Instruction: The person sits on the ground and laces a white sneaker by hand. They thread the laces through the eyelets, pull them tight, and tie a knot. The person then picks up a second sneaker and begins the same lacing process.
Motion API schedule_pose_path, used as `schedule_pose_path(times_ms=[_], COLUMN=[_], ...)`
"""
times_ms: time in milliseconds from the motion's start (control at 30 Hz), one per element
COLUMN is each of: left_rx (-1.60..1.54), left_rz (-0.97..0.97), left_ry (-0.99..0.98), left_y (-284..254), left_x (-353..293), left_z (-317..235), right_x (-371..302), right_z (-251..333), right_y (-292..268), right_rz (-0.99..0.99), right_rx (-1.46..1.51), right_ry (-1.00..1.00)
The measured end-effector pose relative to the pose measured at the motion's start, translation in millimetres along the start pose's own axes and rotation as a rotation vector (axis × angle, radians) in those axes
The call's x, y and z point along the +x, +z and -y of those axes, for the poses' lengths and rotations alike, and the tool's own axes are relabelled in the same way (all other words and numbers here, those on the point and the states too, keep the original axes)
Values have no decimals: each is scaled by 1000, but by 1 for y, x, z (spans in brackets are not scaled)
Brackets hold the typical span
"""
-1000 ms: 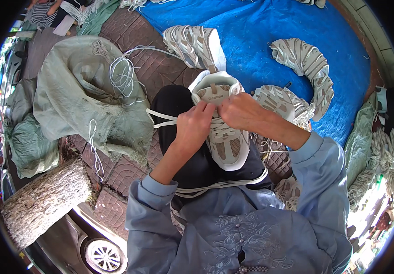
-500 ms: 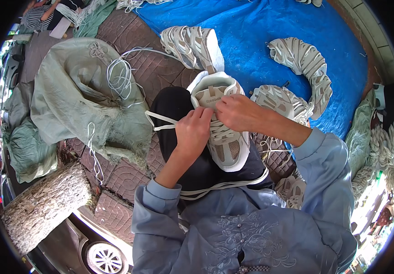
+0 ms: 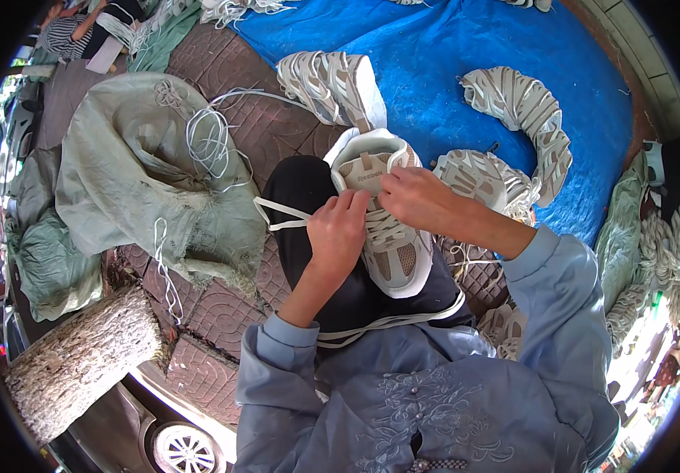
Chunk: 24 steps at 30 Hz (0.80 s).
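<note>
A white and beige sneaker (image 3: 397,268) lies across my lap, its toe toward me and its tongue (image 3: 362,175) showing in the opening. My left hand (image 3: 338,232) is closed at the left lace holes, pinching a flat cream shoelace (image 3: 285,214) whose loop sticks out to the left over my dark trouser leg. My right hand (image 3: 419,199) is closed too, its fingers pressed against the right upper lace holes. What its fingertips hold is hidden. Across the lower front of the shoe the lace runs in crossed rows. Another long cream lace (image 3: 387,323) lies over my lap.
On a blue tarp (image 3: 427,79) lies a curved row of nested sneakers (image 3: 521,102); more shoes (image 3: 332,87) stand at its near left edge. A grey-green sack (image 3: 104,189) with loose white cord (image 3: 210,142) is at left. A stone block (image 3: 88,355) and a parked car's wheel (image 3: 188,449) are lower left.
Both hands stay at the sneaker's lace holes; the right one has shifted slightly right and down. The whole scene sits a little lower in the picture.
</note>
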<state>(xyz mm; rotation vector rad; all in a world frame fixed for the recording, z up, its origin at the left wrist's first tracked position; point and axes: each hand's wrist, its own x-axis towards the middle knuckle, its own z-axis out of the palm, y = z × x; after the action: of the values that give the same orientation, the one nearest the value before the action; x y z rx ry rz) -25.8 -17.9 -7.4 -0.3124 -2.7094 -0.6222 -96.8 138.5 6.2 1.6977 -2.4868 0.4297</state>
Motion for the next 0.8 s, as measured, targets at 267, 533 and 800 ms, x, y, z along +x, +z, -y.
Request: schedule_pose_path(times_ms=[267, 533, 800], left_rx=[15, 23, 70], left_rz=[-75, -77, -16], left_ry=[36, 15, -48], left_y=[5, 3, 3], left_x=[-1, 0, -2], left_z=[1, 0, -4], right_x=[-2, -6, -6], right_z=[-6, 0, 22], right_y=[24, 14, 31], right_rz=[-113, -210, -411], right_rx=[294, 243, 403], right_ry=[163, 206, 377])
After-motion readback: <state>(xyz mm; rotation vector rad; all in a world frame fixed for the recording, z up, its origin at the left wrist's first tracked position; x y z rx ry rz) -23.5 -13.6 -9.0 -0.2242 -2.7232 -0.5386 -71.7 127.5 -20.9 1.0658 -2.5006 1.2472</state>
